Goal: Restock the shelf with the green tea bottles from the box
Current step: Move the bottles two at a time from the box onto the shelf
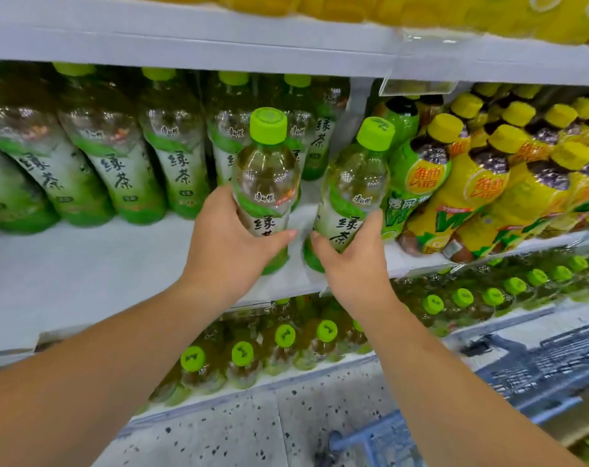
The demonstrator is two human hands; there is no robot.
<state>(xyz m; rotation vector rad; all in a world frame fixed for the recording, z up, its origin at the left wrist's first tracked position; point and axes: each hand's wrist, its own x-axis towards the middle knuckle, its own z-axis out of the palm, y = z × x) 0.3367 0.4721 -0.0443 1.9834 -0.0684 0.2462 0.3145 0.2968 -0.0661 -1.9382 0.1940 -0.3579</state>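
Note:
My left hand [227, 244] grips a green tea bottle [266, 173] with a lime cap, upright over the front of the white shelf [84, 264]. My right hand [353, 261] grips a second green tea bottle [353, 187], tilted slightly right, just beside the first. Both bottles stand in the gap between a row of matching green tea bottles [128, 163] at the back left and yellow-labelled bottles [471, 190] on the right. The box is not in view.
An upper shelf edge [219, 45] runs overhead with yellow packs above it. The lower shelf holds several green-capped bottles [286, 338]. A blue wire basket or cart [539, 365] stands at the lower right on the speckled floor [269, 426].

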